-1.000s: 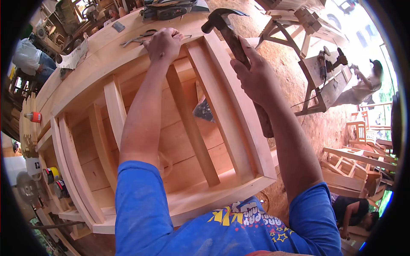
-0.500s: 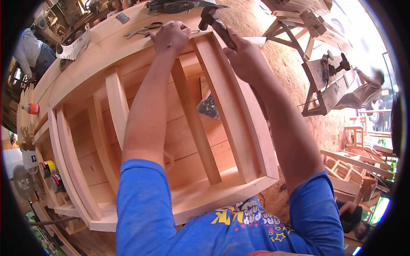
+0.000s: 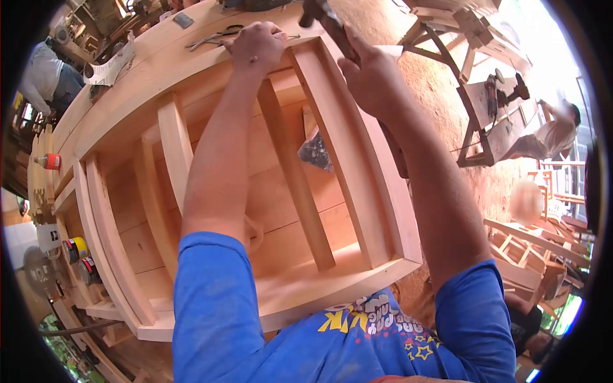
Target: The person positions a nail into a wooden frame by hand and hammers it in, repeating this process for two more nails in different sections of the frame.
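A slatted wooden frame (image 3: 383, 191) lies in front of me on a plank bench (image 3: 153, 48). At the frame's far rail, my left hand (image 3: 257, 48) is closed in a pinch around a thin nail (image 3: 294, 37), close to the far right corner. The wrapped fingers of my right hand (image 3: 377, 76) hold a hammer (image 3: 335, 29), its head raised beyond the corner and to the right of the nail. Pliers or scissors (image 3: 214, 39) lie on the bench just left of my left hand. Under the slats, a dark speckled piece (image 3: 316, 153) is visible.
At the left edge are a red-labelled bottle (image 3: 50, 161) and a yellow tape roll (image 3: 76, 249). Power tools rest on a stand (image 3: 476, 118) at the right, beside a person (image 3: 555, 134). Another person (image 3: 48, 76) is at upper left. Chair frames (image 3: 530, 255) are stacked at right.
The hammer has shifted slightly up, with my right hand following. My left hand stays at the rail. The whole view has shifted a little.
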The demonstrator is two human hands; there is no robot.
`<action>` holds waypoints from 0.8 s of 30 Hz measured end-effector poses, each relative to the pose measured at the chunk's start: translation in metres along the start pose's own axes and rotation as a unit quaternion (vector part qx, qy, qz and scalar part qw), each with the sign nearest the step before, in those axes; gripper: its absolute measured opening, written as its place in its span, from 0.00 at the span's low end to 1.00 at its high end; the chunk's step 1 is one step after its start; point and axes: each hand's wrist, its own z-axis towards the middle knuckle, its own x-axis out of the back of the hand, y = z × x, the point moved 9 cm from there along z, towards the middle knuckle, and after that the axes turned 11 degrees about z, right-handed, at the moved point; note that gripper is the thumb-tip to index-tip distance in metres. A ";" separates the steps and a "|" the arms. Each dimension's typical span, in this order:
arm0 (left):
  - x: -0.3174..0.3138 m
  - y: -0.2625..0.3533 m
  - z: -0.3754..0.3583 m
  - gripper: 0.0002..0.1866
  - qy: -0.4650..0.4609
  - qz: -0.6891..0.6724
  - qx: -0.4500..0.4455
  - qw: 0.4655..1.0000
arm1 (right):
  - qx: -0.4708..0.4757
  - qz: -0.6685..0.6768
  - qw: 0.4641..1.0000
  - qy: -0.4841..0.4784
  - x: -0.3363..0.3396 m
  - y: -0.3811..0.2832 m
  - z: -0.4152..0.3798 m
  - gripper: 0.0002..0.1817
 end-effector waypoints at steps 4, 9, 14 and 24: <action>0.001 -0.007 0.004 0.16 0.006 -0.044 0.039 0.998 | 0.040 0.097 0.994 0.035 0.030 -0.015 -0.008 0.37; -0.005 -0.015 0.013 0.17 0.035 -0.094 0.079 0.992 | -0.137 0.241 0.961 -0.006 0.049 0.006 -0.062 0.38; 0.008 -0.033 -0.001 0.13 0.075 -0.277 0.002 0.958 | -0.133 0.330 0.934 0.016 0.068 0.022 -0.117 0.36; 0.142 -0.192 -0.175 0.13 0.155 -0.075 0.066 0.983 | -0.076 0.324 0.943 0.029 0.114 0.017 -0.195 0.37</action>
